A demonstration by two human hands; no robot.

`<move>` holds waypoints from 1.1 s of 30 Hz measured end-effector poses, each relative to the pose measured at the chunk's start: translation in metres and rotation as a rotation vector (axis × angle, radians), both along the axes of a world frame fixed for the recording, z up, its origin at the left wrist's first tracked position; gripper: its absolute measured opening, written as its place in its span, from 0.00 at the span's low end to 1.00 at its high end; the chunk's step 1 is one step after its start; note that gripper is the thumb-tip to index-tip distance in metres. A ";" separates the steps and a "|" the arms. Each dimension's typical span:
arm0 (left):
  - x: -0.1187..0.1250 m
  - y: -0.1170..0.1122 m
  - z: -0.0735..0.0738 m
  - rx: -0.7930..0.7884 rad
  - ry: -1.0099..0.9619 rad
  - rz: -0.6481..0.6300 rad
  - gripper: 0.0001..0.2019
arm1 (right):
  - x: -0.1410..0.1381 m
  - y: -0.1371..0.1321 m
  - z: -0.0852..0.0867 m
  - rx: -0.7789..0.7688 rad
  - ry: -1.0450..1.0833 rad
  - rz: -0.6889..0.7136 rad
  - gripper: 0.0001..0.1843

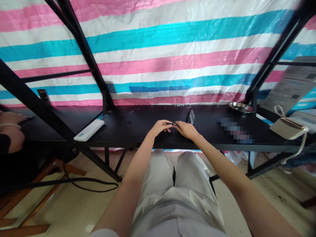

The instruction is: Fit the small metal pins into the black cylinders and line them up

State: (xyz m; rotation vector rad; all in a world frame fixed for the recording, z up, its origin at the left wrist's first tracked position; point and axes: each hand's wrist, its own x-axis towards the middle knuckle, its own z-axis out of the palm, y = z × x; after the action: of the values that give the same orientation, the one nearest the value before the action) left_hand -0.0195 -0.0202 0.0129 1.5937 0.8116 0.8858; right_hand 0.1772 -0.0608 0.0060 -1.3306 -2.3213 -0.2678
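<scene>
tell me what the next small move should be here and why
Probably a gentle twist: steady the small dark piece with the left hand and turn its end with the right hand. Fingertips of both hands already meet at it, one from each side, so neither needs to reach. Whether its parts actually turn is too small to tell.

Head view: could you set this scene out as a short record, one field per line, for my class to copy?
Left hand: fingertips on a small, thin dark piece
Right hand: fingertips on the same piece, which is too small to identify
Just beyond right hand: short row of small translucent pieces
Surface: long black flat tabletop
Table's left part: white oblong block with rounded edges
Table's right part: shiny round metal dish; cream pouch with a strap
Backdrop: pink, white and blue striped sheet
</scene>
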 end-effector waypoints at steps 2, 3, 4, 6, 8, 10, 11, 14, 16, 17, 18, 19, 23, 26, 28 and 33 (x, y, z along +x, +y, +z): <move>0.001 -0.001 0.000 0.019 0.034 -0.010 0.17 | 0.000 0.000 0.000 -0.015 0.003 0.017 0.20; 0.001 -0.002 0.000 0.026 0.046 -0.013 0.17 | 0.000 0.001 0.000 -0.023 0.003 0.021 0.20; 0.001 -0.002 0.001 0.033 0.055 -0.015 0.17 | 0.000 0.001 -0.001 -0.028 0.001 0.023 0.20; 0.001 -0.002 0.001 0.035 0.062 -0.020 0.17 | 0.000 0.000 -0.001 -0.025 -0.004 0.026 0.20; 0.001 -0.002 0.001 0.024 0.059 -0.024 0.18 | 0.001 0.000 -0.002 -0.011 -0.011 0.029 0.20; 0.001 -0.001 0.000 0.008 0.039 -0.017 0.18 | 0.001 0.000 -0.003 0.004 -0.016 0.016 0.19; 0.000 0.000 -0.001 0.000 0.022 -0.007 0.18 | 0.002 0.001 -0.003 0.010 -0.017 -0.001 0.19; 0.000 0.003 -0.002 -0.023 -0.036 0.042 0.18 | 0.002 0.001 -0.004 0.018 -0.020 -0.071 0.19; 0.000 0.004 -0.002 -0.038 -0.064 0.072 0.18 | 0.002 0.001 -0.005 0.020 -0.019 -0.104 0.20; 0.000 0.004 -0.002 -0.045 -0.072 0.082 0.17 | 0.002 0.001 -0.004 0.022 -0.018 -0.113 0.20; 0.000 0.004 -0.002 -0.052 -0.079 0.087 0.17 | 0.002 0.000 -0.004 0.022 -0.016 -0.120 0.20; 0.001 0.005 -0.002 -0.058 -0.084 0.091 0.17 | 0.002 0.000 -0.003 0.020 -0.013 -0.127 0.21; 0.001 0.005 -0.002 -0.089 -0.110 0.113 0.16 | 0.001 -0.002 -0.002 0.003 -0.007 -0.160 0.21; 0.001 0.005 -0.001 -0.111 -0.129 0.134 0.16 | 0.001 -0.003 -0.001 0.007 -0.004 -0.166 0.20; 0.001 0.005 -0.001 -0.120 -0.141 0.143 0.16 | 0.001 -0.003 -0.001 0.017 0.004 -0.165 0.20; 0.000 0.005 -0.001 -0.128 -0.165 0.157 0.16 | 0.002 -0.004 0.000 0.018 0.022 -0.176 0.19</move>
State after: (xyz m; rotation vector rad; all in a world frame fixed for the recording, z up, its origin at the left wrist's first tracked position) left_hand -0.0196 -0.0149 0.0117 1.3402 0.8661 1.0415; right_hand 0.1789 -0.0651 0.0060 -1.5230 -2.1816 -0.3262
